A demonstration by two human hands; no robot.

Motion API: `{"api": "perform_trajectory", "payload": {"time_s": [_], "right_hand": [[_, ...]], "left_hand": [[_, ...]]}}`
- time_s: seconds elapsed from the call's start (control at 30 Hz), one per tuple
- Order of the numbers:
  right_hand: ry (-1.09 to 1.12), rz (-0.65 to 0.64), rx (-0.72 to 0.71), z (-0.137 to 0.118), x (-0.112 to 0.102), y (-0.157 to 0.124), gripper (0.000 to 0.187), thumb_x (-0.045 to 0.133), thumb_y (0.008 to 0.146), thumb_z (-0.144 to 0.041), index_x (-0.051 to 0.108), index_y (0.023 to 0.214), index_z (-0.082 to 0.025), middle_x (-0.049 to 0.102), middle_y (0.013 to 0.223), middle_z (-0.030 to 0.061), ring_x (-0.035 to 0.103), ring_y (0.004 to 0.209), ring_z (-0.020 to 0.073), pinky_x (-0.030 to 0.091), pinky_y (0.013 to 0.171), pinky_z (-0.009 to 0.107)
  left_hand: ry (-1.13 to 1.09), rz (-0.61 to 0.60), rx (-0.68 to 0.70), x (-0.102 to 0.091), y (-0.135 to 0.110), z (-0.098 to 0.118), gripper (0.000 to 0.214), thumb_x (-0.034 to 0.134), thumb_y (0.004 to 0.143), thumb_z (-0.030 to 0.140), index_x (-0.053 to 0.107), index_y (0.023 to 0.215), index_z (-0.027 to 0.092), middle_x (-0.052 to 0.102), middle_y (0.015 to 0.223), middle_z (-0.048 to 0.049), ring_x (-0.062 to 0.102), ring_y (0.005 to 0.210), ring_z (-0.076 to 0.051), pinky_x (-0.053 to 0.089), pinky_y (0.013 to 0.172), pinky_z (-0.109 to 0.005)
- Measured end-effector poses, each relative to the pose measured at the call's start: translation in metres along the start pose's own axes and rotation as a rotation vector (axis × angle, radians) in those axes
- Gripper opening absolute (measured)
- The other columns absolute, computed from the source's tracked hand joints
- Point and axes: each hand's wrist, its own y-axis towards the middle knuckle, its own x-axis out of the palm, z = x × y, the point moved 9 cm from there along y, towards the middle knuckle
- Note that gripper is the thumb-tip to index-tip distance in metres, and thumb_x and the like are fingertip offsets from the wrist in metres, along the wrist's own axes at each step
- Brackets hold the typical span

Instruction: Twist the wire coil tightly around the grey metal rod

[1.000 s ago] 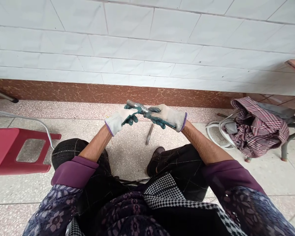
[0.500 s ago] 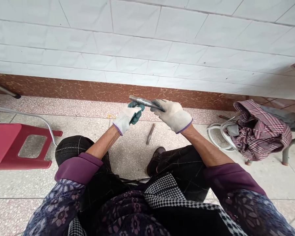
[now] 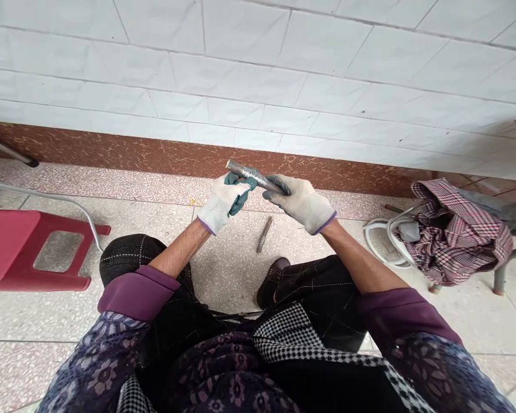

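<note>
A short grey metal rod [image 3: 250, 174] wrapped in silvery wire or tape is held out in front of my knees, tilted down to the right. My left hand [image 3: 224, 201], in a white glove with a green palm, has its fingers curled round the rod's left part. My right hand [image 3: 300, 202], gloved the same way, is closed over the rod's right end, palm down. A second, similar rod [image 3: 264, 234] lies on the speckled floor [image 3: 223, 269] just below the hands, beside my dark shoe [image 3: 270, 285].
A red plastic stool [image 3: 23, 252] stands at the left with a grey cable [image 3: 60, 202] running past it. At the right, a plaid cloth [image 3: 460, 234] is draped over a metal-legged seat beside a white coiled hose [image 3: 380, 241]. A white tiled wall [image 3: 258, 86] is straight ahead.
My right hand turned from palm-up to palm-down over the rod's right end. Both hands and the rod rose slightly and shifted right.
</note>
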Motion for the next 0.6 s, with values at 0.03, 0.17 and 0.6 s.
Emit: {"api": "perform_trajectory", "payload": {"time_s": [0.03,0.17,0.6], "right_hand": [[-0.106,0.065,-0.043,-0.005,-0.004,0.000,0.027,0.067,0.090,-0.030,0.071,0.114,-0.019,0.069,0.098,0.0068,0.062,0.084,0.0190,0.049,0.071,0.030],[-0.103,0.068,-0.049,-0.007,-0.005,-0.002,0.026,0.065,0.092,-0.030,0.070,0.116,-0.021,0.067,0.094,0.0050,0.060,0.082,0.0185,0.049,0.070,0.029],[0.669,-0.484,0.175,0.001,0.025,-0.029,0.034,0.075,0.082,-0.043,0.065,0.099,-0.015,0.052,0.065,-0.0037,0.041,0.041,0.0065,0.033,0.032,0.019]], "left_hand": [[-0.015,-0.007,-0.002,0.001,0.001,0.000,0.014,0.062,0.087,0.018,0.051,0.078,0.020,0.036,0.049,0.0102,0.027,0.037,-0.004,0.016,0.040,-0.025],[-0.045,-0.130,0.034,0.009,-0.002,0.007,0.013,0.061,0.084,0.018,0.050,0.078,0.021,0.041,0.053,0.0085,0.030,0.038,-0.005,0.016,0.038,-0.025],[0.400,-0.115,0.082,0.008,-0.004,0.019,0.016,0.063,0.083,0.014,0.058,0.068,0.017,0.053,0.056,0.0021,0.042,0.049,-0.007,0.032,0.046,-0.021]]}}
